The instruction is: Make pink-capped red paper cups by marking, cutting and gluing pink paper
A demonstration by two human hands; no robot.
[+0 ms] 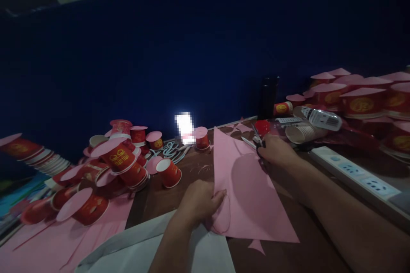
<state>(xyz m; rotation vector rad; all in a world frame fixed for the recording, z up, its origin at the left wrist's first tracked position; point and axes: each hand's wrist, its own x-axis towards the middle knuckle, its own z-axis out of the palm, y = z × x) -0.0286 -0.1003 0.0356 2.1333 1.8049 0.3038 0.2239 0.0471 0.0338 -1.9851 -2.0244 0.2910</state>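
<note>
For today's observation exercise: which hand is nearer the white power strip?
Right. The right hand, holding scissors, is just beside the power strip; the left hand holds pink paper farther off.

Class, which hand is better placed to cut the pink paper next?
Probably the right hand: it holds the scissors at the far edge of the pink paper, while the left hand grips the near edge.

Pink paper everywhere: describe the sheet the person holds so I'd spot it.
On the brown table, between the heaps of red cups, lies a triangular pink sheet. The left hand grips its near edge and the right hand holds scissors at its far edge; other pink paper lies untouched at left.
</note>
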